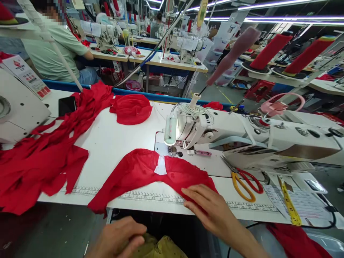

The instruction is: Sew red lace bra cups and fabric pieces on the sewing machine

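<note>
A red bra piece point(185, 171) with a small white panel at its centre lies spread on the sewing table, its upper middle beside the presser foot point(172, 150). My right hand point(208, 206) rests on the right part of this piece, fingers stretched out and lying on the cloth. Below the table's front edge, my left hand point(120, 234) is slightly blurred, its fingers loosely bent, with a gap between thumb and fingers and nothing seen in it. The white sewing machine point(228, 125) stands just behind the cloth.
Scissors point(243, 182) with orange and red handles lie right of the cloth, near a yellow tape measure point(290, 206). Heaped red cut pieces point(53, 157) cover the left side; a round red stack point(131, 109) lies farther back. A phone point(67, 105) and a seated person point(56, 46) are beyond.
</note>
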### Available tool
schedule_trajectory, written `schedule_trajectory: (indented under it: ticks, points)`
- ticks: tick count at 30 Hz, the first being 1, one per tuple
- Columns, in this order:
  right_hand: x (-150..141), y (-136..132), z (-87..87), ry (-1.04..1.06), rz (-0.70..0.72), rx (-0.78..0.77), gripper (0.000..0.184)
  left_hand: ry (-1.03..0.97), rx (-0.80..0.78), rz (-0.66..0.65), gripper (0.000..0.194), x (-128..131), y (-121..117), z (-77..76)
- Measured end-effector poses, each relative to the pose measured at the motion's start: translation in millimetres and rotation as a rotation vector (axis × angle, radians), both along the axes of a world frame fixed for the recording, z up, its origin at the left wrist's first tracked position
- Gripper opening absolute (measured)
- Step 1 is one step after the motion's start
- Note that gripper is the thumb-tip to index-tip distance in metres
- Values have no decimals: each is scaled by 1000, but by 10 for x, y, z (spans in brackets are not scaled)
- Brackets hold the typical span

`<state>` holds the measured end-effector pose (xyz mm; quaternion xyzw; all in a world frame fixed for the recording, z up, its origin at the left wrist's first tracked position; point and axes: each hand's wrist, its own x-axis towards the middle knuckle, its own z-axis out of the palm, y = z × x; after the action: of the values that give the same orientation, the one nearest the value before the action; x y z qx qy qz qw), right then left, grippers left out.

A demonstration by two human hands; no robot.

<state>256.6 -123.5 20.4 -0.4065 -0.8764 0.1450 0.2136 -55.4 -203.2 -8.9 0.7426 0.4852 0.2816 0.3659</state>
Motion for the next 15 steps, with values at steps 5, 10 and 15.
schedule_trajectory:
  ticks: [5,10,15]
  points:
    - [11,-295,-274,-194,-25,181,53,-258,-648,101,34,471,-36,-176]
    - [-72,-483,-425,-222,-41,317,40,-520,-807,200,59,759,14,-238]
    - [-212,-680,-338,-169,-97,267,42,-829,-974,285,67,889,12,-134]
